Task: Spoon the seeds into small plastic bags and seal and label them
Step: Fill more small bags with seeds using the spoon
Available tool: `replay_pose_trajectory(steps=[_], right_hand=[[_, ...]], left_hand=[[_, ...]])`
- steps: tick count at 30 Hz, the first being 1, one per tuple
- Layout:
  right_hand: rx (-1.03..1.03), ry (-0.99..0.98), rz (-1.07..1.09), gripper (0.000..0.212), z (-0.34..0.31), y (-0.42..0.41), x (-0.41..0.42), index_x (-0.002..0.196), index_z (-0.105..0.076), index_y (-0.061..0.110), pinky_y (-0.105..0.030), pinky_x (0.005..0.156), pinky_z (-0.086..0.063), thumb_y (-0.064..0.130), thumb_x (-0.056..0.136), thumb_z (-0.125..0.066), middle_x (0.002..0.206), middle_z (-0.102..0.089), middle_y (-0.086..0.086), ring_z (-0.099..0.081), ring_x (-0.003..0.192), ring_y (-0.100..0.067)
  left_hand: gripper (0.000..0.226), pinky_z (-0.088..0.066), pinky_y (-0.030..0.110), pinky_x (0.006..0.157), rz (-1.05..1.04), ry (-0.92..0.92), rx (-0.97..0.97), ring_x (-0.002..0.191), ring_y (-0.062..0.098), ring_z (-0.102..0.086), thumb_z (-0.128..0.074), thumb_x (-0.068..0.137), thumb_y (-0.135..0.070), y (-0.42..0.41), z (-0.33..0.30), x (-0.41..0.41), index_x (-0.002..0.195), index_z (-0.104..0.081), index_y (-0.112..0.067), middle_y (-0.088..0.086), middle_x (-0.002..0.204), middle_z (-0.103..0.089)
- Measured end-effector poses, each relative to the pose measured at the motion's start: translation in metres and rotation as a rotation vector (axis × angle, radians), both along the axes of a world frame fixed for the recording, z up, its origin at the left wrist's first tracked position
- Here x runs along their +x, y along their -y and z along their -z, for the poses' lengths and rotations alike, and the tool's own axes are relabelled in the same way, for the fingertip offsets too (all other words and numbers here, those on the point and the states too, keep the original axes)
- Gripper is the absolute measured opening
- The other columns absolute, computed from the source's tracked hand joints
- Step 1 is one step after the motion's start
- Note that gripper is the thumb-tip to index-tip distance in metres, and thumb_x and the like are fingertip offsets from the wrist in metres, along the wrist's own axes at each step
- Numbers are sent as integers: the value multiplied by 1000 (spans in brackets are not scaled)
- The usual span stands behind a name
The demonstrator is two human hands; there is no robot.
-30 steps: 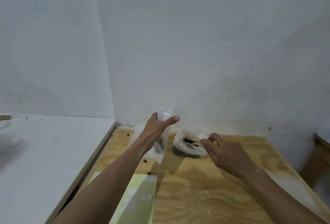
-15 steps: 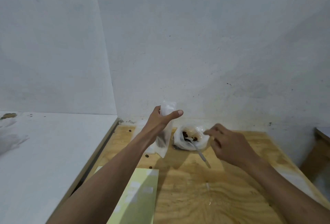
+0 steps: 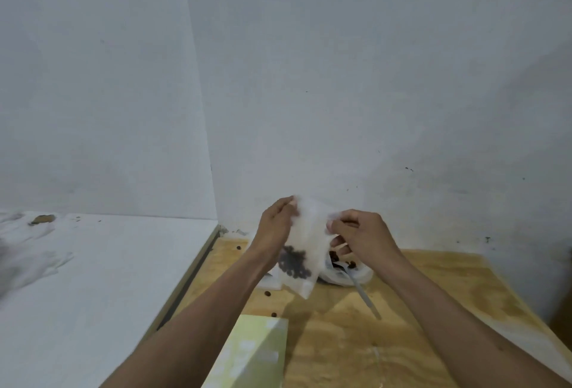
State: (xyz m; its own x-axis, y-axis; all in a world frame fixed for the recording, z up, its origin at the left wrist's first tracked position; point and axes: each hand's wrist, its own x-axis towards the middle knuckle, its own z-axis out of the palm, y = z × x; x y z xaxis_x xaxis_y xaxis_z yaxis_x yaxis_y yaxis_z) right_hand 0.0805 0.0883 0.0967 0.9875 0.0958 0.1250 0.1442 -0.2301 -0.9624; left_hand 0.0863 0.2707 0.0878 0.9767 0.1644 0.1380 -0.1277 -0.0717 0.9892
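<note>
From my head view, I held the small bag [image 3: 305, 242] up over the counter [image 3: 433, 301], my left hand [image 3: 275, 230] pinching its top left corner and my right hand [image 3: 359, 233] pinching the top right. Dark seeds [image 3: 294, 262] sat low inside it. Behind it, partly hidden, lay the big bag [image 3: 356, 276] with the spoon [image 3: 365, 296] sticking out. A yellow-green sheet [image 3: 253, 353] lay near me, with loose seeds [image 3: 273, 314] beside it.
</note>
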Motion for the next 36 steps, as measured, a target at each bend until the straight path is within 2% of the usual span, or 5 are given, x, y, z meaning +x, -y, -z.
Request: replay_pose_trajectory(steps=[4,12,19,30,36], right_hand=[[-128,33,18,15,-3,0,11,95,-74,17,-44,77,-63,29,86,-73,83,-78,-1,-75,75,-20],[-256,118,-102,36,-16,-6,23,109,-71,34,-26,93,-51,47,77,-82,110,-70,14,-64,105,-2],[-252,130,-132,10,-13,-14,29,82,-79,28,-25,77,-49,38,82,-79,76,-73,12,-65,78,-2],[-169,67,-119,12,-4,-27,28,80,-82,24,-23,75,-51,36,83,-78,85,-78,8,-72,85,-8],[-108,6,-127,17,4,-13,31,83,-82,10,-39,86,-62,27,83,-82,77,-77,-9,-72,72,-15]], left_hand=[[16,-46,20,68,-36,64,6,67,5,-58,-66,98,-27,-20,-2,-3,101,-77,-15,2,85,-71],[13,-48,15,64,46,108,60,69,8,-63,-71,95,-21,-24,-4,-5,96,-78,-9,2,84,-77],[14,-46,12,64,67,127,85,70,7,-63,-71,95,-21,-16,1,-4,92,-79,-10,3,83,-77],[14,-45,9,59,-73,56,34,61,4,-59,-72,90,-16,-17,5,-2,81,-80,-9,0,70,-73],[12,-49,16,58,-206,40,-10,58,4,-60,-74,88,-12,-34,7,4,78,-80,-10,0,67,-73]])
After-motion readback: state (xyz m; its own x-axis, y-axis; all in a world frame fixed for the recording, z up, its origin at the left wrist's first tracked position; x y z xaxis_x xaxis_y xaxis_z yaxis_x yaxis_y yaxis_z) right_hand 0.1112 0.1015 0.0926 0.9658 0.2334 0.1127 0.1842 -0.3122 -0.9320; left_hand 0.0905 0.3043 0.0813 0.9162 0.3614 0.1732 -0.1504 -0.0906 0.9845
